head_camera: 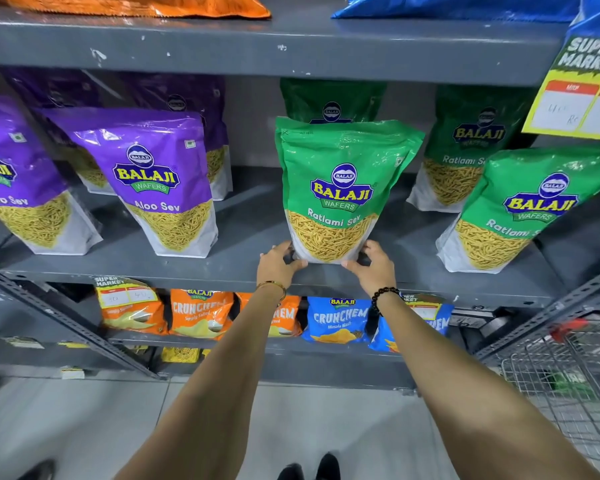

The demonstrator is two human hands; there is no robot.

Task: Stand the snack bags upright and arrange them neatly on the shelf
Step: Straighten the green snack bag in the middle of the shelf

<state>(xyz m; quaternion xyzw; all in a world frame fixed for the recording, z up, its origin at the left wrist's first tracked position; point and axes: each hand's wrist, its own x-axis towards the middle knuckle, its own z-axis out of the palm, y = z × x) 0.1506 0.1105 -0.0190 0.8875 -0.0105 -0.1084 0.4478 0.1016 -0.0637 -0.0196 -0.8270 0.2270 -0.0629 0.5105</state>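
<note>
A green Ratlami Sev bag (pixel 340 188) stands upright on the grey middle shelf (pixel 243 258), near its front edge. My left hand (pixel 278 265) grips its lower left corner and my right hand (pixel 373 266) grips its lower right corner. Another green bag (pixel 333 102) stands right behind it, mostly hidden. To the right, two more green Ratlami Sev bags (pixel 527 209) (pixel 465 147) stand leaning. To the left, purple Aloo Sev bags (pixel 156 181) (pixel 18 174) stand upright in rows, with more purple bags behind them.
The shelf above (pixel 291 46) carries an orange bag (pixel 136 5) and a blue bag (pixel 465 5). A yellow price sign (pixel 579 91) hangs at upper right. Below, orange and blue Crunchem bags (pixel 340 320) line the lower shelf. A wire cart (pixel 568 368) stands at lower right.
</note>
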